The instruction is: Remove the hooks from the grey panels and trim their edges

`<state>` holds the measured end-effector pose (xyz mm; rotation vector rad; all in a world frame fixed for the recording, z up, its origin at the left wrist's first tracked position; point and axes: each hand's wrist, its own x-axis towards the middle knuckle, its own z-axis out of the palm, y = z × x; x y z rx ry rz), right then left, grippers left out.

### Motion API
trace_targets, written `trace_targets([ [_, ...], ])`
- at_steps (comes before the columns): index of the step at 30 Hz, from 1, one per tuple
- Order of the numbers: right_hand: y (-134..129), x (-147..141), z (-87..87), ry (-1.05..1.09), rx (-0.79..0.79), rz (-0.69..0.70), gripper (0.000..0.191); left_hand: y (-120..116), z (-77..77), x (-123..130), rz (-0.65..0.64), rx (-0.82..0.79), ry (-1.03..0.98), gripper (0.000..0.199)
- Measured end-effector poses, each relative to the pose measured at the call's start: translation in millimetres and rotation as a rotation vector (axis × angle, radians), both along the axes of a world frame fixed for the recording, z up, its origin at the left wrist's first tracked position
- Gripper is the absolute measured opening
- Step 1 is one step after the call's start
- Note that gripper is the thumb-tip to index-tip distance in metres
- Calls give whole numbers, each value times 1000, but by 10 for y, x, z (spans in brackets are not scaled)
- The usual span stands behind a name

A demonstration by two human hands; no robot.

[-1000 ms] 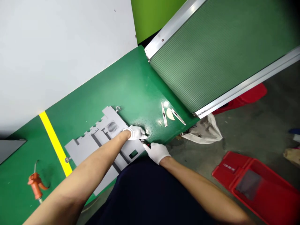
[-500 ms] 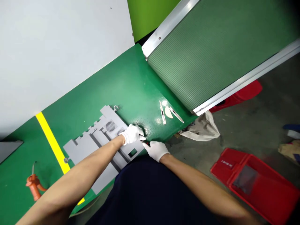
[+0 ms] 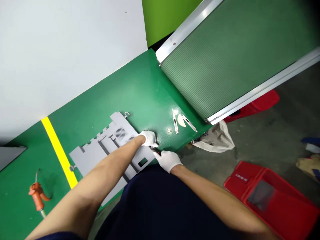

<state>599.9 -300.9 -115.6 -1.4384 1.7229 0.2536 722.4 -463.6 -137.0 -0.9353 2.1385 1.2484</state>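
A flat grey plastic panel (image 3: pixel 105 148) with round grilles and slots lies on the green table (image 3: pixel 130 93). My left hand (image 3: pixel 149 138), in a white glove, presses down on the panel's right edge. My right hand (image 3: pixel 168 160), also gloved, holds a small dark tool with a red part (image 3: pixel 156 152) against that same edge, right beside the left hand. The tool's shape is mostly hidden by the fingers.
Two thin blades and a pale half-round piece (image 3: pixel 181 121) lie near the table's right corner. A ribbed green conveyor (image 3: pixel 225 53) slopes up at the right. An orange air gun (image 3: pixel 37 196) lies at the left. A yellow stripe (image 3: pixel 58 151) crosses the table. Red bins (image 3: pixel 275 200) and a white cloth (image 3: pixel 217 138) are on the floor.
Both hands stay at the panel's right edge with only small shifts. The view has moved slightly.
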Motion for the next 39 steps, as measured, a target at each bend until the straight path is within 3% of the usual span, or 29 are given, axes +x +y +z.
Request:
trace_targets([
  [2,15,-20,-45,-11,-5,-1,72,88,172,126,-49,-34,117,43],
  [5,48,-50,-83,9,-19,-8,70,192,466,222,-55,-207,345,53],
  [7,66,-67,-64,23,-59,-20,67,189,608,212,78,-258,367,55],
  [9,71,-85,-16,16,-83,-65,67,125,659,183,322,-211,312,55],
  [12,60,-116,51,-28,-3,-185,72,-11,558,137,581,-92,217,53],
  [18,45,-157,10,-156,107,-297,72,-61,213,-172,706,81,94,39],
  [22,-17,-188,9,-188,123,-362,68,-103,233,-305,755,95,129,27],
  [24,-70,-203,46,-199,134,-382,66,-236,306,-184,782,-9,162,26],
  [27,-188,-192,104,-208,137,-364,65,-571,419,232,893,-352,189,26],
  [29,-323,-142,120,-217,123,-336,66,-821,454,582,953,-608,90,26],
  [31,-525,-49,111,-221,99,-299,66,-1026,444,912,970,-742,-86,27],
  [34,-926,166,72,-230,71,-230,69,-1177,369,1279,960,-662,-227,34],
  [39,-1527,583,-10,-213,46,-150,71,-1127,243,1507,983,-473,-136,42],
])
